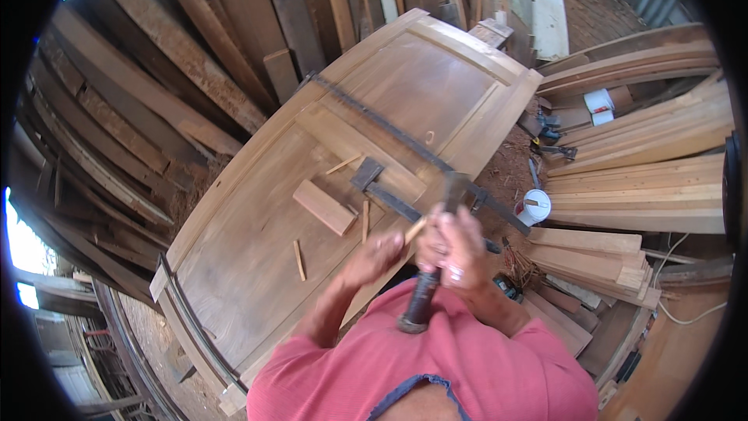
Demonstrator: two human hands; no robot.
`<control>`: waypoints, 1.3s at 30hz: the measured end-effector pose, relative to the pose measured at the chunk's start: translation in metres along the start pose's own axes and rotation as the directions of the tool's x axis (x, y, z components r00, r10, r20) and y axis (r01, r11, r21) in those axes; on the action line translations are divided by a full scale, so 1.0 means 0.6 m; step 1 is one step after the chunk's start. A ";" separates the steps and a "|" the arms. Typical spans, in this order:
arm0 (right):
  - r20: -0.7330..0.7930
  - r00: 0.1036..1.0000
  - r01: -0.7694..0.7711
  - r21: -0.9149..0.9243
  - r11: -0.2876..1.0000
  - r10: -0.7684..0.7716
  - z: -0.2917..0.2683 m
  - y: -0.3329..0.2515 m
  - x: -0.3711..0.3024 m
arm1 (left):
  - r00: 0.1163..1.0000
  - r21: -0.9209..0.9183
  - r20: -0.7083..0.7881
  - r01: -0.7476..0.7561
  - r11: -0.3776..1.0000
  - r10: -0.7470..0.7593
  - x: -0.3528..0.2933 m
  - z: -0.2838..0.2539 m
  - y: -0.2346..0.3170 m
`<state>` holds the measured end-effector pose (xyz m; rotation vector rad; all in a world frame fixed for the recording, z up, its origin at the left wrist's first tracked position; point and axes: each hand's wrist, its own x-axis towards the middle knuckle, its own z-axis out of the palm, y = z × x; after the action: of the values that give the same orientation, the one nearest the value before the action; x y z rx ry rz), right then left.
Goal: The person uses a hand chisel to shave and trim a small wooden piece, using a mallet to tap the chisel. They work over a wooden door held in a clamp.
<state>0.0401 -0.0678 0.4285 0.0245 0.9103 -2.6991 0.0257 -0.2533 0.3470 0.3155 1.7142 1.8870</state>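
In front of my chest, my left hand (374, 259) is closed on a thin wooden stick (415, 230) whose far end meets my right hand. My right hand (452, 245) wraps round a chisel-like tool (421, 300) with a dark handle and a broad metal end pointing away from me; motion blur hides its exact shape. Beneath lies a large panelled wooden door (249, 242). A hammer (368, 174) rests on it beside a wooden block (323, 206). Several slim wooden sticks (299, 260) are scattered near the block.
A long metal bar clamp (382, 125) spans the door's middle, and another clamp (199, 327) grips its near-left end. Leaning boards (179, 54) crowd the left and back. At right are stacked planks (639, 195), a white bucket (534, 206) and power tools (548, 126).
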 end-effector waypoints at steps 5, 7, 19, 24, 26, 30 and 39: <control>-0.159 0.986 0.040 -0.050 0.998 -0.047 -0.033 -0.053 -0.050 | 0.975 -0.195 -0.220 -0.040 0.980 -0.004 0.035 0.046 -0.005; -0.147 0.982 -0.106 0.066 0.992 0.115 -0.047 -0.035 -0.038 | 0.979 -0.203 -0.201 -0.069 0.977 0.027 0.088 0.067 0.019; -0.145 0.989 -0.041 -0.040 0.998 0.035 -0.008 0.018 -0.058 | 0.957 0.280 -0.055 -0.260 0.924 0.286 0.097 0.069 0.074; -0.111 0.926 0.349 -0.118 0.930 -0.361 -0.009 -0.047 -0.122 | 0.998 0.187 0.054 0.021 0.982 -0.032 -0.005 0.003 -0.066; -0.261 0.887 0.369 -0.091 0.925 -0.380 -0.027 -0.034 -0.109 | 0.997 -0.108 -0.004 0.073 0.992 -0.073 0.028 0.008 -0.023; -0.256 0.942 0.227 0.006 0.974 -0.218 -0.019 0.029 -0.040 | 0.994 -0.241 -0.020 -0.111 0.964 0.109 0.122 0.001 0.022; -0.161 0.984 0.070 -0.012 0.997 -0.071 0.026 0.082 -0.031 | 0.927 0.348 0.084 -0.372 0.860 0.367 0.113 0.012 0.086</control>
<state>0.0726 -0.1093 0.4137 0.2165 0.9833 -2.7923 -0.0386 -0.2114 0.3849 0.8553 2.1058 1.8000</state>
